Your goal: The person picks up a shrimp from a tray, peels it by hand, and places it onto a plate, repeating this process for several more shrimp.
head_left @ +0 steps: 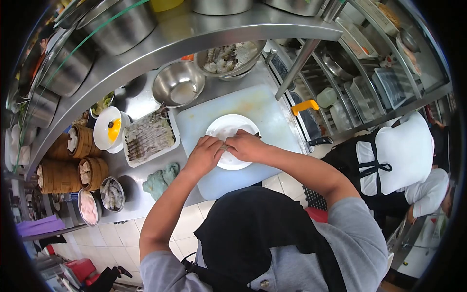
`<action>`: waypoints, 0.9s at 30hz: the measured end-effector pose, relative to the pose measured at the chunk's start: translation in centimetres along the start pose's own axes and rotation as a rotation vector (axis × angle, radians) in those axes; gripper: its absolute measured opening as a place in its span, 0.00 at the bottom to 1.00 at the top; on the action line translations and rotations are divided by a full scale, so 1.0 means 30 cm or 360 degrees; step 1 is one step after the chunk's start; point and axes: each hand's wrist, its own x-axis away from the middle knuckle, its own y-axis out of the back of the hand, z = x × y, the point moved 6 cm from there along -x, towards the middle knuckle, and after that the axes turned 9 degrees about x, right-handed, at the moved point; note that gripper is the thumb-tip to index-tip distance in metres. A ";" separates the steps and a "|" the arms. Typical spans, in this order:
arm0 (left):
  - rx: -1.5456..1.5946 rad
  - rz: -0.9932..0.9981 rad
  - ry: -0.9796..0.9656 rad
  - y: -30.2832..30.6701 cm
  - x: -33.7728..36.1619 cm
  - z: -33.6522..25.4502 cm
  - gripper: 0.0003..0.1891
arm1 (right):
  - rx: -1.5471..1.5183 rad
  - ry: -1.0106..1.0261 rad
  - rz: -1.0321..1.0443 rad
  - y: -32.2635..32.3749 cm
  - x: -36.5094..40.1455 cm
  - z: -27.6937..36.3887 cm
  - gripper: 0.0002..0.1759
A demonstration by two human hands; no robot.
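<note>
My left hand (206,153) and my right hand (244,145) meet over a white plate (243,164), both with fingers pinched. Between the fingertips is a small, pale greyish shrimp (224,146), mostly covered by the fingers. A dark tip pokes out beyond my right hand at the plate's far right side. The plate rests on a pale blue cutting board (277,114). Left of the board, a white tray (132,159) holds rows of shrimp (151,136).
Steel bowls (179,85) stand behind the board beneath a steel shelf (219,36). A green cloth (162,181), bamboo steamers (94,171) and a bowl with egg yolk (108,146) are at left. A knife (321,141) lies right; a co-worker (404,151) bends nearby.
</note>
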 end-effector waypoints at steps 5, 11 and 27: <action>0.0102 0.0130 -0.0016 -0.024 -0.013 0.030 0.08 | 0.0042 0.0006 0.0073 -0.032 -0.025 0.003 0.11; -0.0008 0.0275 -0.0022 -0.034 -0.026 0.038 0.05 | 0.0061 -0.0020 0.0165 -0.035 -0.042 0.005 0.11; 0.0001 0.0353 0.0111 -0.020 -0.022 0.061 0.06 | 0.0070 -0.0042 0.0093 -0.062 -0.072 0.024 0.10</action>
